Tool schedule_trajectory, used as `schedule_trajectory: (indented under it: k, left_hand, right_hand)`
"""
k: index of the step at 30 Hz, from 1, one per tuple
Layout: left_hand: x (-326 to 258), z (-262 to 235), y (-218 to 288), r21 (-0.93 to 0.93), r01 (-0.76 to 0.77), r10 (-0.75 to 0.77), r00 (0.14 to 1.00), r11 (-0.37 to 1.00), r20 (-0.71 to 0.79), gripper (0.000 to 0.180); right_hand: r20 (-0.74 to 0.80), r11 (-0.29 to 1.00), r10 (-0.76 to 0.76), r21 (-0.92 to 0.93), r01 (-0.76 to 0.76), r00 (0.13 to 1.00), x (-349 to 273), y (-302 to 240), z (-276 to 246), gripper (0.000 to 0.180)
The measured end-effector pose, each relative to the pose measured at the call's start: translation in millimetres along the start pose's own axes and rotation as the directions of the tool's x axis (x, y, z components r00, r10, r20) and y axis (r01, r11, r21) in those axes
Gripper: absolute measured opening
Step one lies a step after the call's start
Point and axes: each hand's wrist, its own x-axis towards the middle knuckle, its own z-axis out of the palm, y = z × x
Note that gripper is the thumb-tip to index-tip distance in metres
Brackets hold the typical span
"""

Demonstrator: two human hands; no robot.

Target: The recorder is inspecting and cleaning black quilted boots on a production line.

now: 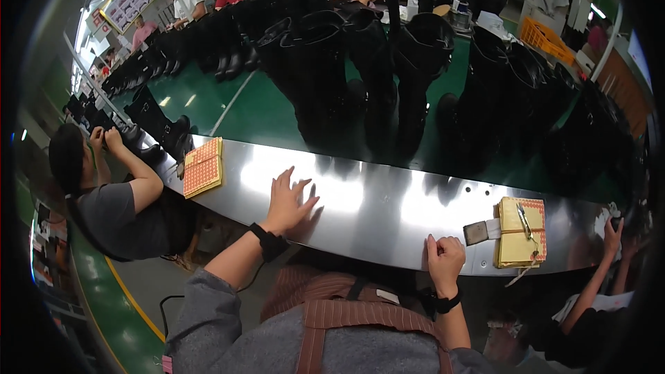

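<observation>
My left hand (289, 201) is stretched over the shiny metal ledge (377, 218), its fingers spread with nothing between them. Closer to the ledge's front edge, my right hand (447, 257) has its fingers curled in and the thumb on top; no object shows in it. To its right lies a stack of yellow and red-patterned paper (511, 253), tied with a string. Small metal snips (525, 220) rest on that stack. A dark flat block (476, 233) sits between the stack and my right hand. Dark bands circle both my wrists.
Tall black boots (315, 83) stand in rows on the green surface (270, 107) beyond the ledge. Another paper stack (203, 167) lies to the left. One person (125, 197) works at my left; another's hand (612, 235) is at the right. Several people sit across.
</observation>
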Motion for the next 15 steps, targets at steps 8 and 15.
schedule_trajectory:
  k: [8, 15]
  left_hand:
    - [171, -13, 1, -0.123, 0.224, -0.25, 0.931, 0.967, -0.265, 0.088]
    - [233, 16, -33, -0.379, -0.08, -0.154, 0.823, 0.922, -0.547, 0.046]
  right_hand:
    - [-0.046, 0.987, -0.061, -0.149, 0.054, 0.997, -5, 1, 12, 0.036]
    - [-0.075, 0.974, 0.027, -0.225, -0.043, 0.997, -4, -1, 20, 0.038]
